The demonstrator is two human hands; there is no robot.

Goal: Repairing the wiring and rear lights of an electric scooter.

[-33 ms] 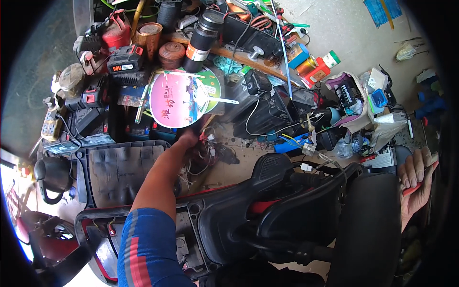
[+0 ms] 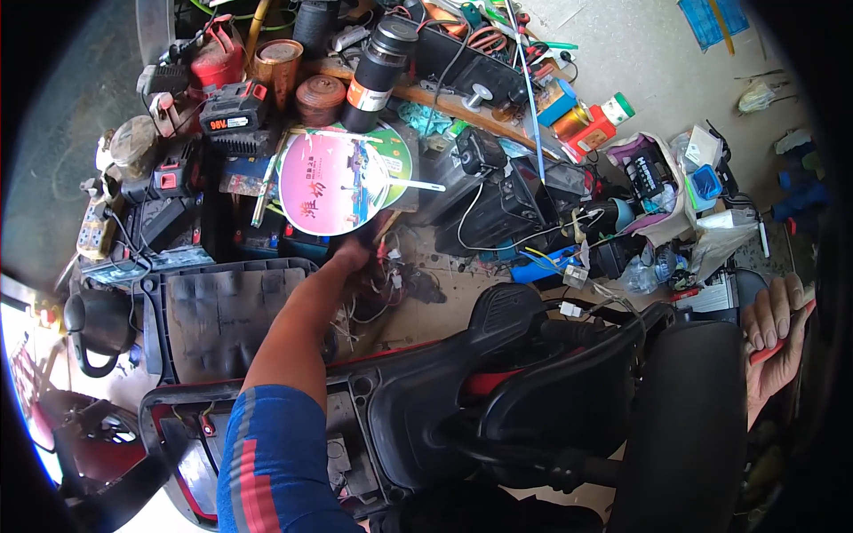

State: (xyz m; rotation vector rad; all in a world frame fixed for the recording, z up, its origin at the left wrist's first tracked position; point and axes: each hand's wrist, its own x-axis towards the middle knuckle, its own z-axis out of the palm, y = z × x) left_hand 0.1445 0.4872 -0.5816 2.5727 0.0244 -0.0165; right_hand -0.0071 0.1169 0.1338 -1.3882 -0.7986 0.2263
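My left arm reaches forward over the black scooter body (image 2: 418,417). My left hand (image 2: 354,253) is low in shadow, just below a pink-and-green round fan (image 2: 324,178), near loose wires and white connectors (image 2: 394,277); its fingers are hidden. At the right, my right hand (image 2: 773,333) has curled fingers round a thin red object (image 2: 766,354), beside a long black padded seat (image 2: 680,417). A grey-black removed panel (image 2: 235,311) lies behind the scooter's left part.
Tool batteries (image 2: 233,108), cans (image 2: 275,58), a dark flask (image 2: 371,80) and cables crowd the far side. Black battery cases (image 2: 480,204) stand at centre. A cloth bag (image 2: 649,182) and plastic bottles (image 2: 644,275) lie rightward. A black kettle (image 2: 98,324) sits left.
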